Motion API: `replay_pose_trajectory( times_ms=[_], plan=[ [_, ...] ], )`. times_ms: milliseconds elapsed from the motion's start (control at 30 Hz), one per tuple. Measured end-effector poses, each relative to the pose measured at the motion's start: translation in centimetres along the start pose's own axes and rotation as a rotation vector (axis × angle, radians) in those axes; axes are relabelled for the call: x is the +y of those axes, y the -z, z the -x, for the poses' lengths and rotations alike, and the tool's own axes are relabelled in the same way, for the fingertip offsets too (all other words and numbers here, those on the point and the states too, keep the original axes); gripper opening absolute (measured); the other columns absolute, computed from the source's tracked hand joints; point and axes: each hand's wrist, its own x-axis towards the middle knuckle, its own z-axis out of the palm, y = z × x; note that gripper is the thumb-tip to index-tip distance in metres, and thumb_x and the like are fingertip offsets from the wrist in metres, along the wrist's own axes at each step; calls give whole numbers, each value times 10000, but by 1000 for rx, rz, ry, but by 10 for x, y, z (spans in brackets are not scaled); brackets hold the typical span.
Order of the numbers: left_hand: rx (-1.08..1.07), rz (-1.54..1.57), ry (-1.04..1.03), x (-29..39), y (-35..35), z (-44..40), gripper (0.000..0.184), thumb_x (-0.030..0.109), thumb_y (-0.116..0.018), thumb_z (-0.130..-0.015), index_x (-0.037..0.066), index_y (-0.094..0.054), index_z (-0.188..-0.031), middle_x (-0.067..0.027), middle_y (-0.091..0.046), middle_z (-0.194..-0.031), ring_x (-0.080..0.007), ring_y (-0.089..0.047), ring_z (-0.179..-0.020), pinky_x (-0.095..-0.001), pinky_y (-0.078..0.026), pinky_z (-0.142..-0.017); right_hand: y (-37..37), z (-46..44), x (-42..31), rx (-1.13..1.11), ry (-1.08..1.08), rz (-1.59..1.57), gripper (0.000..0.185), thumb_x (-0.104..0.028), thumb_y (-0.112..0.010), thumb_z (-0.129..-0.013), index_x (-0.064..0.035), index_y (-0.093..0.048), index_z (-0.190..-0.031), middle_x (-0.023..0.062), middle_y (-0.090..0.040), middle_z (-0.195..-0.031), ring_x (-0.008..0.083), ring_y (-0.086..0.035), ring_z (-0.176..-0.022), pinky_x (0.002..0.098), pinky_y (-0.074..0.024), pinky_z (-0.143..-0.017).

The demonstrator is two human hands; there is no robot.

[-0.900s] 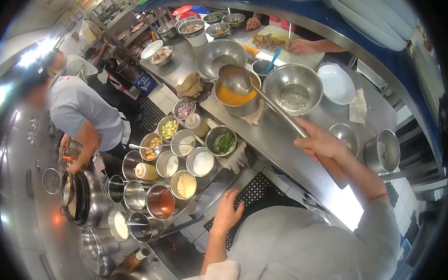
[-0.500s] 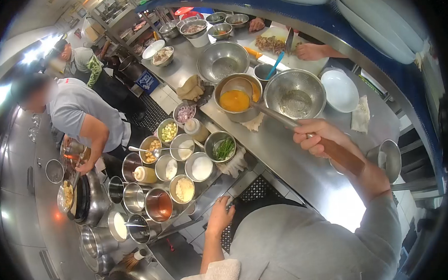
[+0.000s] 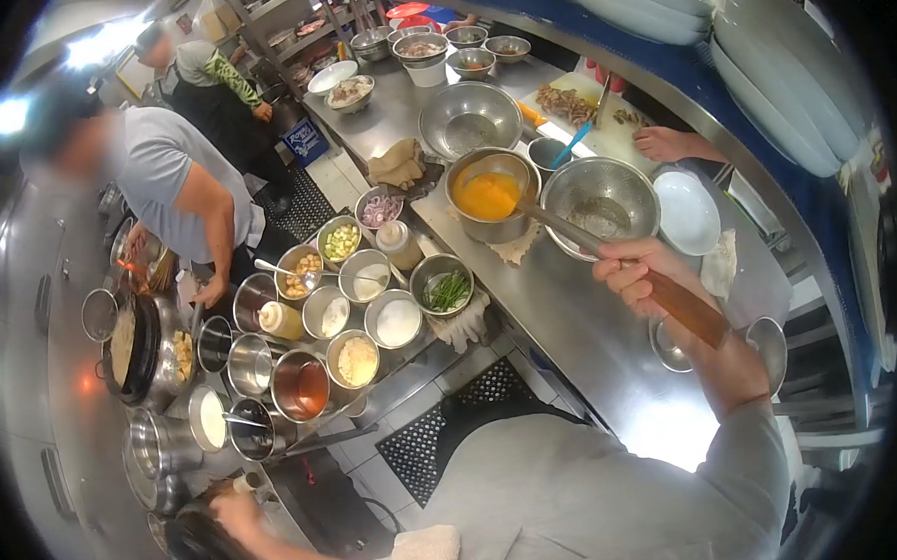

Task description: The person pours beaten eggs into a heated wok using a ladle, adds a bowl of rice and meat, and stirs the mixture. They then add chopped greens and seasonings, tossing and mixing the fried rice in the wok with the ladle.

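My right hand (image 3: pixel 633 274) is wrapped round the wooden-handled ladle (image 3: pixel 564 229). The ladle's bowl is down in the steel pot (image 3: pixel 488 230), in the orange liquid (image 3: pixel 489 195). At the lower left, my left hand (image 3: pixel 236 511) reaches over the edge of a dark wok (image 3: pixel 202 553), beside a short pale brush handle (image 3: pixel 247 482). Its fingers are partly hidden, and I cannot make out whether they grip anything. A perforated steel bowl (image 3: pixel 615 198) sits just right of the pot.
Steel containers of ingredients, including red sauce (image 3: pixel 301 385) and cut greens (image 3: pixel 442 285), stand between the counters. One co-worker (image 3: pixel 179 182) stands at another wok (image 3: pixel 131 344) on the left. Across the counter, another person's hand (image 3: pixel 665 144) rests by a cutting board (image 3: pixel 618 142).
My left hand has moved down and left to the dark wok. The ladle, first raised above the pot, has gone down into the orange liquid. The view has shifted.
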Motion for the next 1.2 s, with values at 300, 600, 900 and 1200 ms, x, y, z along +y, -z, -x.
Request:
replay_pose_trajectory(
  times_ms=[300, 600, 900, 1200],
  plan=[
    [-484, 438, -144, -38, 28, 0, 598, 32, -602, -729, -62, -416, -1290, -104, -586, -637, -142, -562, -489, -261, -432, -432, -10, 2, -4, -84, -46, -311, 177, -120, -432, -958, 43, -395, -1017, 22, -416, -759, 11, -430, -451, 164, -367, -332],
    [-1019, 546, -425, 70, -1, 69, 648, 107, -686, -802, -35, -377, -1353, -38, -632, -645, -67, -573, -514, -187, -333, -409, -8, 15, -3, -173, -2, -275, 184, -109, -410, -964, 40, -364, -1063, 30, -408, -783, 36, -455, -469, 190, -386, -346],
    [-1305, 402, -655, 138, -35, 126, 505, 159, -622, -860, 3, -453, -1309, -41, -642, -681, -57, -579, -593, -206, -389, -483, -10, 30, -10, -321, -56, -506, 208, -119, -365, -974, 67, -340, -1062, 43, -390, -799, 78, -467, -501, 232, -418, -402],
    [-1295, 802, -996, 225, -19, 110, 330, 124, -589, -887, 6, -549, -1192, -46, -647, -827, -92, -584, -689, -232, -471, -635, -32, 43, -9, -319, -57, -563, 345, -115, -353, -975, 122, -276, -1213, 47, -372, -811, 79, -440, -492, 239, -403, -400]
  ],
)
